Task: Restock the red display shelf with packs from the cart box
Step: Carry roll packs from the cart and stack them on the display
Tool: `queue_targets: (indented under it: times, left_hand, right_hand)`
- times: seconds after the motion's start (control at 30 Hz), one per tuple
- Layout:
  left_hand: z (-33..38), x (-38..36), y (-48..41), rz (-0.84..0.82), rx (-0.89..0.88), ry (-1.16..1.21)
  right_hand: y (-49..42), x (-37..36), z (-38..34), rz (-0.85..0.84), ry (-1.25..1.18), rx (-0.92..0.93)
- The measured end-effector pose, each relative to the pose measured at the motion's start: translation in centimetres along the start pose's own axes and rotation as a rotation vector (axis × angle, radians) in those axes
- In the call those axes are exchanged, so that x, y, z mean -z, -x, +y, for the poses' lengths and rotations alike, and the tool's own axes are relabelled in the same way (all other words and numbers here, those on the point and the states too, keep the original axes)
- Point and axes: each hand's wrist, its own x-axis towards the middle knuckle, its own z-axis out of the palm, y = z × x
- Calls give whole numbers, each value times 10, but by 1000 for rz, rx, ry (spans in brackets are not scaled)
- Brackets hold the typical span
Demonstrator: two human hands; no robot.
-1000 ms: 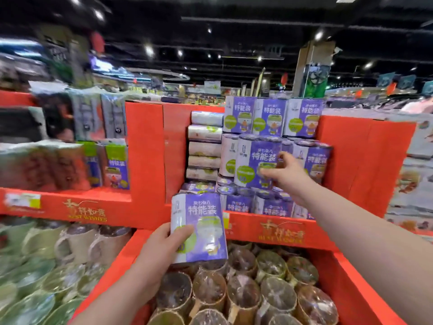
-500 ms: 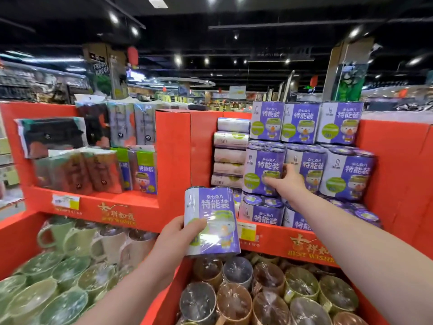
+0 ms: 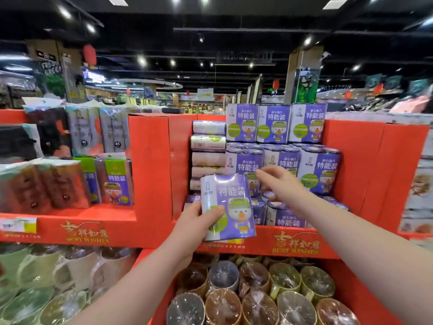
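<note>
**Purple pack held up before the red shelf**

Purple and glossy, the pack (image 3: 230, 205) stands upright near the middle of the view, just toward 6 o'clock; the left hand (image 3: 199, 222) grasps it from its 8 o'clock side, thumb curled across the white edge of the wrapper and fingers behind it; the pack is in the air in front of the red display shelf (image 3: 150, 165), not resting on it. At 3 o'clock of the pack the right hand (image 3: 282, 185) is released, holding nothing, its fingers stretched toward the middle row of stacked packs (image 3: 319, 171); whether the fingertips (image 3: 259, 171) touch that row I cannot tell. Above, at 12 o'clock, three more packs (image 3: 274, 124) stand side by side on top of the stack; at their 9 o'clock a column of rolls (image 3: 207, 148) lies sideways against the shelf's divider. Further toward 9 o'clock, the neighbouring compartment holds smaller packets (image 3: 117, 181); at 6 o'clock, wrapped mugs (image 3: 257, 292) fill the lower bin; at 8 o'clock sit green mugs (image 3: 35, 294), blurred.
</note>
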Motion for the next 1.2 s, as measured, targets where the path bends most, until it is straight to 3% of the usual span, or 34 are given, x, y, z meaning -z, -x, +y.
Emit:
queue_targets:
  times: [0.07,0.13,0.27,0.4,0.47,0.6,0.97,1.2]
  left_hand:
    - [6,-15,-9,-46,-18,-10]
    - [11,-31,-18,-73,-40,-44]
    - [14,-52,-39,-129,-190,-263]
    - [1,-46,-58,2,-344,-951]
    - [-9,-40,-62,-4,-331,-1133]
    - [-22,-36,-63,-38,-259,-1117]
    - [-30,-36,-66,60,-322,-1053]
    - [-29,-38,-64,67,-312,-1047]
  right_hand:
    - [14,8,-2,-251,-84,-95]
    - [23,19,2,-350,-67,-71]
    - [23,49,7,-186,-74,-17]
    - [7,77,14,45,-58,24]
    - [-4,86,21,151,-22,41]
    - [-28,85,41,245,79,19]
    - [-41,71,57,185,430,-58]
    - [-39,61,59,252,460,-78]
